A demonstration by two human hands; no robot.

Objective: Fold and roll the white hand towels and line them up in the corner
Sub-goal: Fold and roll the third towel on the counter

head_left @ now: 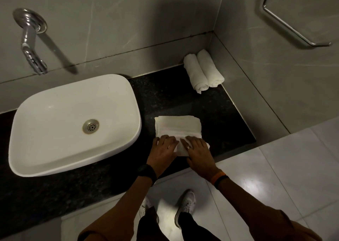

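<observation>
I see both hands pressed flat, fingers spread, on the near end of a folded white towel (178, 128): the left hand (163, 149) on its left part, the right hand (197, 150) on its right, neither grip closed around the cloth. The towel lies on the dark worktop (220, 115) just right of the white basin (73, 123). Beyond the basin's far right corner, 2 rolled towels (203, 71) lie touching side by side in the wall corner.

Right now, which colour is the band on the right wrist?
Orange band, seen in the head view.
</observation>
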